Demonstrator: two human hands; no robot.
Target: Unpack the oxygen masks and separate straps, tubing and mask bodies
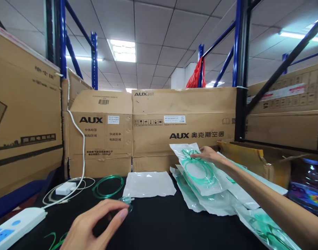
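Low on the left, my left hand (92, 222) has thumb and forefinger closed on a small clear-green plastic fitting (127, 200), partly hidden by the fingertips. Beyond it, a coil of green tubing (108, 186) lies on the black table. My right hand (208, 155) grips the top of a clear-and-white pouch of green tubing (200, 173), which is tilted up over a pile of similar pouches (218, 203). A flat white pouch (149, 184) lies between my hands, its contents not visible.
AUX cardboard (183, 121) stands along the back. At the left are a power strip (20, 225), a white adapter with cable (66, 188) and green strands (54, 241). Another tubing pouch (268, 227) lies front right, near a dark bottle (308, 187).
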